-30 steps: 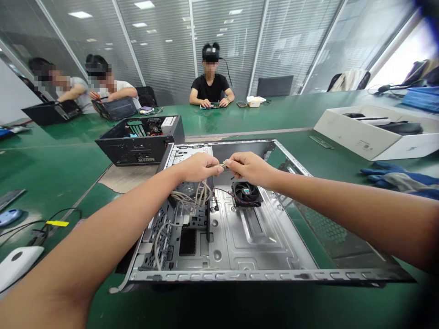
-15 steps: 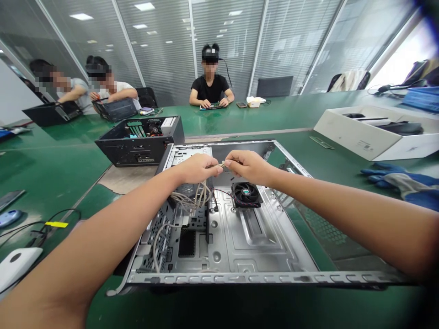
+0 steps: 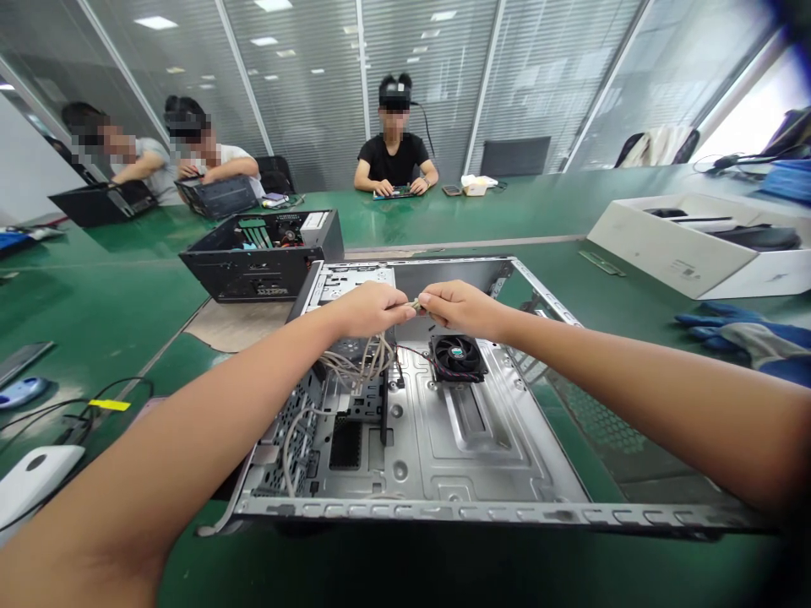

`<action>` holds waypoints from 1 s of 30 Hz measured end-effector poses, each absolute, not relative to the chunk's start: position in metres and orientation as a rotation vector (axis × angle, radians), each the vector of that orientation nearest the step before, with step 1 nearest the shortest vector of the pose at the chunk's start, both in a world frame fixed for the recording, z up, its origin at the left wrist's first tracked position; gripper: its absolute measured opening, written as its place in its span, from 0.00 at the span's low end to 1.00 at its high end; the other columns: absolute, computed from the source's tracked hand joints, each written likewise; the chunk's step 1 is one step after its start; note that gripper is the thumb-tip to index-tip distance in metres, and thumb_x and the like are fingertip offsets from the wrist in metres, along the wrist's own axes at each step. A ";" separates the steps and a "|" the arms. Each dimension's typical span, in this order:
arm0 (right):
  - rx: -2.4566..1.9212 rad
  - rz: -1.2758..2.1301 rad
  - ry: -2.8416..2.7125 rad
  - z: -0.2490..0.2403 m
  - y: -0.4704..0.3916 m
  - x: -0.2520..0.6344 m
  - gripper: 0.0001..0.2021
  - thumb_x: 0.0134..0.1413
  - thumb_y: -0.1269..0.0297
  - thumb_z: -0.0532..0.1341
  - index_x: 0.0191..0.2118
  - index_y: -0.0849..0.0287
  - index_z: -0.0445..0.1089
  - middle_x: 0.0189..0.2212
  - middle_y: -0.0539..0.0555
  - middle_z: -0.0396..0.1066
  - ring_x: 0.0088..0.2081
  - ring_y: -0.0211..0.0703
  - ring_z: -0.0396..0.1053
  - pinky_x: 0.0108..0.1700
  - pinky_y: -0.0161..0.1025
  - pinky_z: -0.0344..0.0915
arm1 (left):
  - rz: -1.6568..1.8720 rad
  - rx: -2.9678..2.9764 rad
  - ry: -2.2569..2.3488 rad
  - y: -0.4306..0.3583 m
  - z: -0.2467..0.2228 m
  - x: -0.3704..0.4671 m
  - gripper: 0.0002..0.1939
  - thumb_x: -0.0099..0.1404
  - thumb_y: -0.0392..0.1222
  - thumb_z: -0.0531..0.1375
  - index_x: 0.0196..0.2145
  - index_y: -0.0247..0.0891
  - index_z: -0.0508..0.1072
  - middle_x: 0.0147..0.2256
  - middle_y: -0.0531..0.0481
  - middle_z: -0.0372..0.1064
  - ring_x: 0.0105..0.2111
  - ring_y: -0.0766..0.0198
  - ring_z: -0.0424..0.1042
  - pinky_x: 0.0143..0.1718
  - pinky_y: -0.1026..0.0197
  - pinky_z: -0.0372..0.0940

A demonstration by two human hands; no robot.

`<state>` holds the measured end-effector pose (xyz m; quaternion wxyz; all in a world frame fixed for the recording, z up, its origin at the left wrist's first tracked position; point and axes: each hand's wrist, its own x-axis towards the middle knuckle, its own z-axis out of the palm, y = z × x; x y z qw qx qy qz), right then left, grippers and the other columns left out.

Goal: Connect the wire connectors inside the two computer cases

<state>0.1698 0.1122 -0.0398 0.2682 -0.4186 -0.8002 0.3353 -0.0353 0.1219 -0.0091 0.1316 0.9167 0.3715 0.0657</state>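
Note:
An opened computer case (image 3: pixel 437 456) lies on its side in front of me, its metal floor bare in the middle. Above its far part, my left hand (image 3: pixel 377 308) and my right hand (image 3: pixel 459 306) meet with fingers closed on a light beige cable (image 3: pixel 414 304). Much of the held cable is hidden by the fingers. Below my left hand hangs a bundle of beige cables (image 3: pixel 364 361) beside the drive cage. A black fan (image 3: pixel 457 358) with a thin dark lead sits in the case, below my right hand.
A second dark computer case (image 3: pixel 253 270) stands behind on the left. To the right are a white box (image 3: pixel 672 249) and blue-grey gloves (image 3: pixel 748 333). A white device (image 3: pixel 41 477) and black cables lie at left. Across the green table (image 3: pixel 532 211), several people sit working.
Both hands keep their hold on the cable, with my right fingers slightly more closed around it. The whole view has shifted a little.

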 end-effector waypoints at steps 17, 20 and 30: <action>-1.049 1.236 -2.062 -0.036 0.113 0.172 0.16 0.65 0.55 0.52 0.28 0.57 0.63 0.14 0.41 0.50 0.18 0.34 0.45 0.23 0.36 0.44 | 0.244 2.685 0.996 0.123 -0.008 -0.035 0.17 0.65 0.48 0.52 0.22 0.38 0.63 0.22 0.54 0.59 0.25 0.66 0.57 0.30 0.61 0.50; -0.986 1.415 -1.975 -0.039 0.115 0.175 0.15 0.66 0.56 0.52 0.29 0.58 0.63 0.13 0.41 0.49 0.18 0.33 0.42 0.22 0.35 0.43 | 0.253 2.724 0.997 0.123 -0.008 -0.034 0.17 0.66 0.48 0.52 0.22 0.39 0.63 0.21 0.54 0.60 0.25 0.66 0.57 0.30 0.61 0.50; -1.001 1.129 -2.085 -0.038 0.110 0.172 0.14 0.65 0.57 0.51 0.29 0.57 0.61 0.18 0.43 0.52 0.21 0.34 0.47 0.25 0.36 0.47 | 0.130 2.640 1.064 0.124 -0.009 -0.034 0.15 0.66 0.49 0.50 0.25 0.39 0.63 0.24 0.52 0.62 0.27 0.65 0.60 0.30 0.61 0.51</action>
